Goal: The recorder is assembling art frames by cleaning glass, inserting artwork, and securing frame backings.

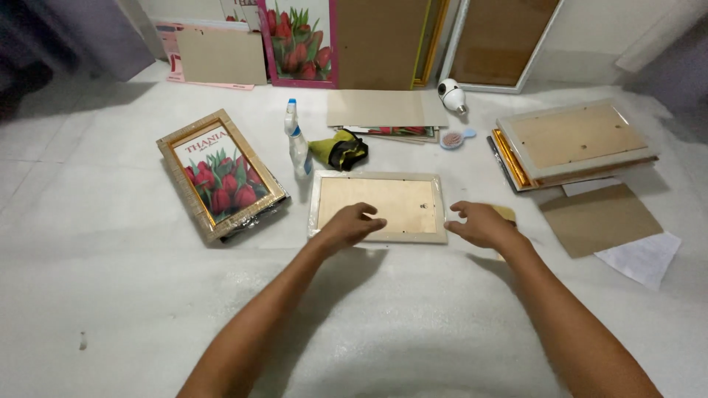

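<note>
A pale picture frame (pixel 377 206) lies face down at the middle of the white sheet (pixel 133 295); the left hand (pixel 352 223) rests on its lower edge with fingers curled, gripping nothing, and the right hand (pixel 481 223) hovers open just beside its right corner. One spray bottle (pixel 298 142) stands just behind the frame, with one gold frame of red tulips (pixel 220 174) to the left and one stack of frames (pixel 571 144) to the right.

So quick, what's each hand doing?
Left hand: open, fingers resting on the face-down picture frame, gripping nothing.
Right hand: open, at the frame's right edge, holding nothing.
</note>
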